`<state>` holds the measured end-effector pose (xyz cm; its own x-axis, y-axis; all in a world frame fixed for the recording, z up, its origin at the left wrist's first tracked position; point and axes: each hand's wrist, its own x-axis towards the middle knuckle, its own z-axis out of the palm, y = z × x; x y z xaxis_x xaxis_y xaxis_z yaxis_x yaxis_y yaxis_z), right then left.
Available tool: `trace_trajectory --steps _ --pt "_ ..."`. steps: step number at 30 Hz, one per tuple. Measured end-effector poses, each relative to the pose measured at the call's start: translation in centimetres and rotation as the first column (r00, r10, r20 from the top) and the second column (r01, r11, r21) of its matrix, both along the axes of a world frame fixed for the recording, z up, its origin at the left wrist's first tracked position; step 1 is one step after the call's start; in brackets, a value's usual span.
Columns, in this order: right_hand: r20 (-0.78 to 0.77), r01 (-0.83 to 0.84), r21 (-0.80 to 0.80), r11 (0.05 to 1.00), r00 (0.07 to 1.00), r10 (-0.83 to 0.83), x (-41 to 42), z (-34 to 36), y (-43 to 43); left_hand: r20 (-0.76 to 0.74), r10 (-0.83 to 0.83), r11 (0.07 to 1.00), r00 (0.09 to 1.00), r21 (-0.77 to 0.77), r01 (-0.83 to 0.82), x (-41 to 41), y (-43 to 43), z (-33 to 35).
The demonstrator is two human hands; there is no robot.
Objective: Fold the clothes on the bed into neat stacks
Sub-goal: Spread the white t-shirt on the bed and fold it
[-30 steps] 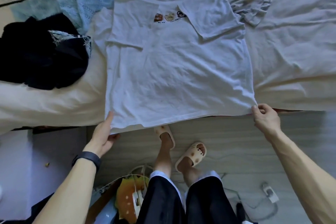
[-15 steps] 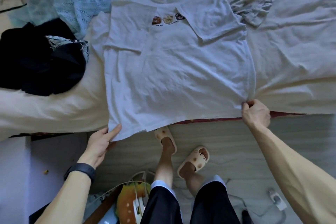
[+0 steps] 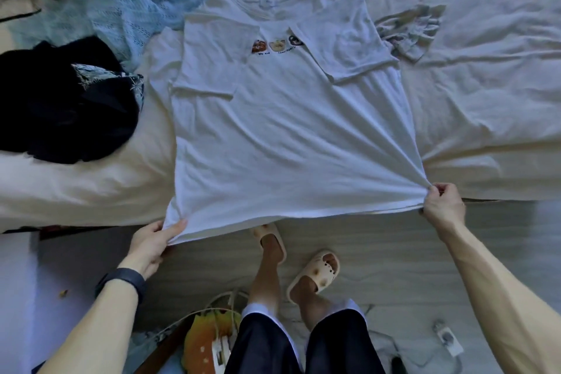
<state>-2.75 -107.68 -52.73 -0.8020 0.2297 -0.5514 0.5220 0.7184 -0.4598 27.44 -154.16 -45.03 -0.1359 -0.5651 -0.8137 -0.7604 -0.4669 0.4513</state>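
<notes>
Fingers [image 3: 433, 191] of your R hand [image 3: 443, 206] pinched the near R hem corner of the white short-sleeved cotton T-shirt [image 3: 288, 136]; your L hand [image 3: 151, 241] gripped the near L corner. Shirt lay print-up on the rumpled cream-white bed sheet [image 3: 485, 100], both sleeves folded inward, hem stretched taut just past the bed edge. Pale blue knit garment [image 3: 121, 18] and crumpled black clothes pile [image 3: 60, 106] lay to shirt's L.

A black band [image 3: 121, 279] is worn on the wrist behind the left hand [image 3: 151, 241]. Both forearms are bare. Dark shorts [image 3: 340, 343] edged with white hems are worn, and cream slippers [image 3: 321, 278], pierced with round holes on top, are seen on both feet.
</notes>
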Motion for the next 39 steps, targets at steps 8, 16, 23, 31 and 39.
trace_trajectory --steps 8,16,23,31,39 --pt "0.154 0.101 -0.361 0.927 0.987 -0.048 2.7 1.6 0.7 -0.046 0.046 0.975 0.998 0.219 -0.035 0.9 0.3 1.0" --pt "-0.114 0.2 -0.382 0.902 0.959 -0.261 2.0 10.7 1.6 0.028 0.012 0.99 1.0 -0.142 -0.008 1.4 -1.3 6.8" --pt "0.085 0.286 -0.267 0.92 0.958 -0.273 5.9 14.5 3.1 0.215 -0.207 0.965 0.954 -0.115 0.235 3.6 0.7 11.8" --pt "0.24 0.523 -0.324 0.788 0.851 -0.467 10.3 19.1 3.1 0.196 -0.059 0.982 0.979 -0.167 0.093 6.6 4.5 15.1" --pt "0.369 0.66 -0.563 0.498 0.74 -0.563 9.6 21.3 3.0 -0.152 0.196 0.979 0.969 -0.022 -0.202 7.3 3.3 16.4"
